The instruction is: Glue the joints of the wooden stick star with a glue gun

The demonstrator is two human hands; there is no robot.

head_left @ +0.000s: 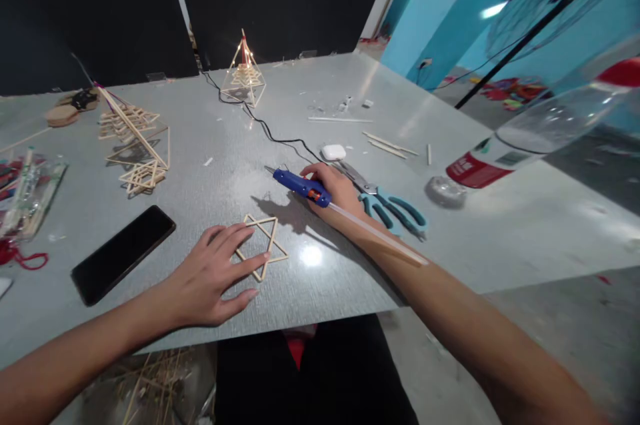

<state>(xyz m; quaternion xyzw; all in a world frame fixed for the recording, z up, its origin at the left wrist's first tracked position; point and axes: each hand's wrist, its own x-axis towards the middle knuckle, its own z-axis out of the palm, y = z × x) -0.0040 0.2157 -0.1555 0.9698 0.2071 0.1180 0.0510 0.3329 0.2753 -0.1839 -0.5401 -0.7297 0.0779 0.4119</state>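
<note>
Near front edge of desk (pixel 350 278): one stick star (pixel 263 253), flat, two triangles already joined; more gluing judged outstanding. Left hand (pixel 213 278) spread wide, fingertips pinning star. Right hand (pixel 336 190) wrapped around one blue glue gun (pixel 301 186), laid beside star. Toward back edge: three finished stick pyramids (pixel 135 145). Also one phone (pixel 123 253), one pair of scissors (pixel 390 205).

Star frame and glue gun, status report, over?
Left hand flat, fingers pinning stick star to table. Right hand gripping blue glue gun, nozzle off the star. Scissors beside right wrist; phone left.
</note>
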